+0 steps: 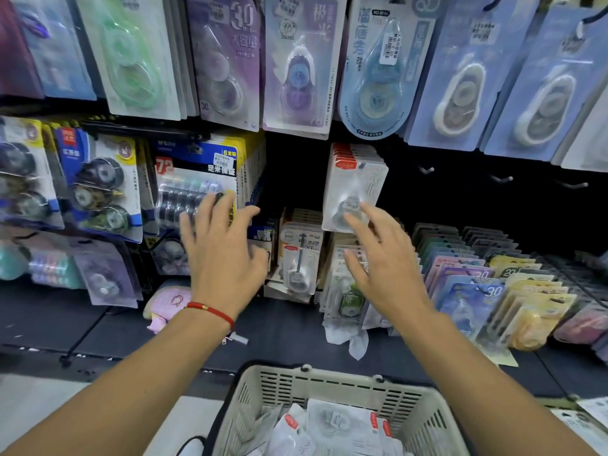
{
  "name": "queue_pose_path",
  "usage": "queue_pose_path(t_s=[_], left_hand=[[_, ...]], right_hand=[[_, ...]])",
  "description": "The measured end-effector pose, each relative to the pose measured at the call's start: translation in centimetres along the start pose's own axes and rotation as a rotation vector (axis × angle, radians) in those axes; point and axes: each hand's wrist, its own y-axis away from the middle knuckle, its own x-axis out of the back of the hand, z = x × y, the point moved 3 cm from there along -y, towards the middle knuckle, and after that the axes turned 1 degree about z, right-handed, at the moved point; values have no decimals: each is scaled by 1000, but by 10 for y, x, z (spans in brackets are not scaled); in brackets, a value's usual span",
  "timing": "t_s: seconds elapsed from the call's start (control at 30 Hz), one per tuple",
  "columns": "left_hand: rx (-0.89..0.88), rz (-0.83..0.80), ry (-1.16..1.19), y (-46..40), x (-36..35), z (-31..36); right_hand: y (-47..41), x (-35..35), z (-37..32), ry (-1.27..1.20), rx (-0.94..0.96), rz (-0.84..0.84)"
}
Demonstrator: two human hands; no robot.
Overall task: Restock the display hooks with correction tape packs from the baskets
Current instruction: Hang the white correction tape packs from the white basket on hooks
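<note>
Both hands (227,245) spread before hanging correction tape packs (353,189), above basket (329,386).

My left hand (223,245) spread open before the six-pack tape card (197,189) | my right hand (381,258) open, fingertips at the bottom edge of the white correction tape packs (355,185) hanging on a hook | beige basket (329,383) below holds more white packs (335,422) | three bare hooks (501,178) to the right

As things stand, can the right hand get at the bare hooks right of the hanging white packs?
Probably yes. The right hand is open, touching the hanging white packs; nothing stands before the bare hooks beside them.
</note>
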Motion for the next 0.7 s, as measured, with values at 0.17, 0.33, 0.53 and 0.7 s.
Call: queue_pose_path(t_s=[0.17,0.33,0.53,0.7], left_hand=[[-8,-157,-109,8,-8,-20],[-47,-162,-113,9,-12,-26],[-94,-154,-114,12,-15,-35],[-162,-130,-119,15,-12,-40]], right_hand=[[-27,-32,1,88,-67,-202],[-58,-58,9,156,-143,-270],[-94,-79,28,185,-204,-363],[-90,-77,35,74,-166,-393]])
